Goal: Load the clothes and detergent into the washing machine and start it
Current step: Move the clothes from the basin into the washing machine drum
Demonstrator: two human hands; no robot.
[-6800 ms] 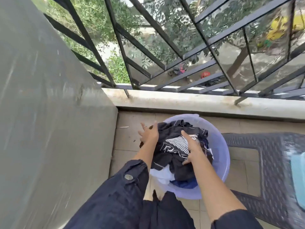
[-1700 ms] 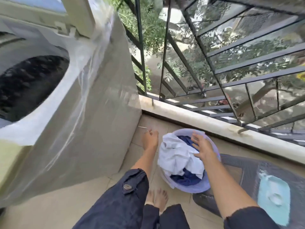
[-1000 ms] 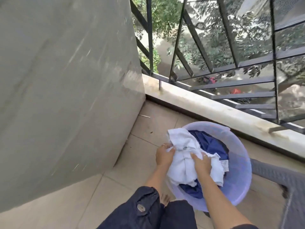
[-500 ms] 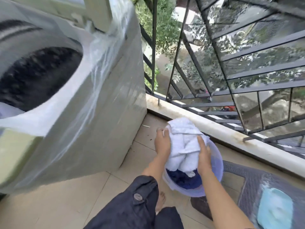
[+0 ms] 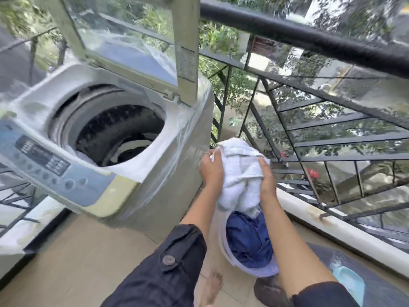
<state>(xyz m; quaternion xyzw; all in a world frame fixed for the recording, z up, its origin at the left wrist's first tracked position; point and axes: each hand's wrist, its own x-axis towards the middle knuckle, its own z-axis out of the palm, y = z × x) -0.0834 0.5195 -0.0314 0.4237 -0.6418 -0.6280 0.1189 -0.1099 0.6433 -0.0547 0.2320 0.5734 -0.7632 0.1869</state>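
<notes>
A bunched white towel [image 5: 240, 173] is held up between my left hand [image 5: 212, 168] and my right hand [image 5: 266, 180], to the right of the washing machine [image 5: 168, 165]. The top-loading machine stands at the left with its lid [image 5: 135, 43] raised. Dark and white clothes lie at the bottom of its drum [image 5: 124, 138]. Below my hands on the floor sits a pale purple basin [image 5: 269, 270] with a dark blue garment [image 5: 249, 238] in it. No detergent is in view.
The machine's control panel [image 5: 44, 165] faces the near left. A black metal railing [image 5: 309, 120] with a pale ledge [image 5: 332, 222] runs along the right. A dark wicker stool [image 5: 376, 273] with a light blue object [image 5: 349, 282] stands at the lower right. My bare foot [image 5: 212, 284] rests on the tiles.
Both hands have lifted the white towel up out of the basin, to about the height of the machine's top. The blue garment stayed in the basin.
</notes>
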